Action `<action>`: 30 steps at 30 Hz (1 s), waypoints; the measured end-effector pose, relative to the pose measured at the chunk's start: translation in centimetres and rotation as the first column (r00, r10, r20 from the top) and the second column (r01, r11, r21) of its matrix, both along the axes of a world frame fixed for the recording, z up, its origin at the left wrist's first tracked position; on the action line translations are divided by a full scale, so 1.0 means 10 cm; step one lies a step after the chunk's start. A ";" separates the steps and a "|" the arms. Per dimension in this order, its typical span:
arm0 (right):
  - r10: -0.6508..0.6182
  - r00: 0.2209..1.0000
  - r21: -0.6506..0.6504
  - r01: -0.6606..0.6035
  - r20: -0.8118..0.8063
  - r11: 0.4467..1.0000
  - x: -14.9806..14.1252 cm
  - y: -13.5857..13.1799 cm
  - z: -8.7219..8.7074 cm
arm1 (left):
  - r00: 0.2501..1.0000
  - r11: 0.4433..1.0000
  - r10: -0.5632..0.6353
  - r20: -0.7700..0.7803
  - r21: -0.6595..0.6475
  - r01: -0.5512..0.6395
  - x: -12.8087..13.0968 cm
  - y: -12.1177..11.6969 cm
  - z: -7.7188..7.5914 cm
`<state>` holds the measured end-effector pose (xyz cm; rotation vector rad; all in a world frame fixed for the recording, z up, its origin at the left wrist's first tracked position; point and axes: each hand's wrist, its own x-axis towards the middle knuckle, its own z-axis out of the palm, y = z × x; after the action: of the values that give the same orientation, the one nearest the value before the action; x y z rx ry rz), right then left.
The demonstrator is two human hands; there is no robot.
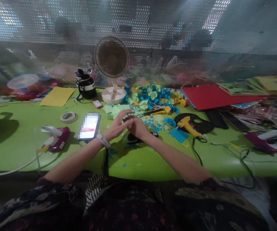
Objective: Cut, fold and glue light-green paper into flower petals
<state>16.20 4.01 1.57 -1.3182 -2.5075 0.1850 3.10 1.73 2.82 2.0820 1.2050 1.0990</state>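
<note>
My left hand [119,124], with a pale watch [103,140] on the wrist, has its fingers stretched toward my right hand and seems to touch it. My right hand [138,127] is curled, and whatever its fingers may hold is hidden. Beneath it lies a black object [154,134] with a small label. Just beyond my hands are pale green paper pieces [115,110], blue and yellow scraps [156,122] and a yellow-and-black cutter [156,111]. Behind them is a heap of folded blue, green and yellow paper shapes [152,94].
A fan [114,94] and a black-and-white bottle [87,85] stand at the back. Left are a lit phone [89,126], tape roll [68,117] and purple power strip [60,141]. Right are a yellow glue gun [188,125], red sheet [215,96], another power strip [261,141] and cables.
</note>
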 end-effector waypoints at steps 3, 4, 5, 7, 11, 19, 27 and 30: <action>0.001 0.987 -0.057 -0.010 -0.162 0.998 0.07 0.00 0.03 | 0.965 0.962 0.263 0.005 -0.084 -0.261 -0.25 -0.08 -0.07; 0.002 0.971 -0.086 -0.023 -0.238 0.996 0.09 0.00 0.04 | 0.969 0.957 0.240 -0.065 -0.151 -0.248 -0.30 -0.12 -0.09; 0.003 0.952 -0.112 -0.039 -0.305 0.993 0.11 0.00 0.05 | 0.978 0.953 0.165 -0.131 -0.236 -0.192 -0.34 -0.15 -0.10; 0.005 0.930 -0.143 -0.062 -0.367 0.988 0.17 0.01 0.09 | 0.986 0.914 0.034 -0.164 -0.393 -0.097 -0.36 -0.22 -0.10; 0.106 0.958 -0.280 -0.182 -0.267 0.943 0.39 0.02 0.25 | 0.993 0.694 -0.092 0.069 -0.711 0.114 -0.30 -0.27 -0.11; 0.390 0.910 -0.478 -0.284 0.139 0.831 0.59 -0.01 0.45 | 0.979 0.648 -0.131 0.157 -0.734 0.205 -0.24 -0.23 -0.35; 0.279 0.956 -0.331 -0.236 0.088 0.913 0.84 0.05 0.56 | 0.980 0.700 -0.147 0.133 -0.686 0.198 -0.36 -0.19 -0.35; 0.026 0.992 -0.127 -0.011 0.122 0.992 0.95 0.17 0.53 | 0.981 0.716 -0.095 0.170 -0.673 0.185 -0.39 -0.15 -0.32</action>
<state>25.71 5.73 6.88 -1.3948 -2.6510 0.2784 -0.79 0.19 -0.34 1.4645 1.1376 0.5580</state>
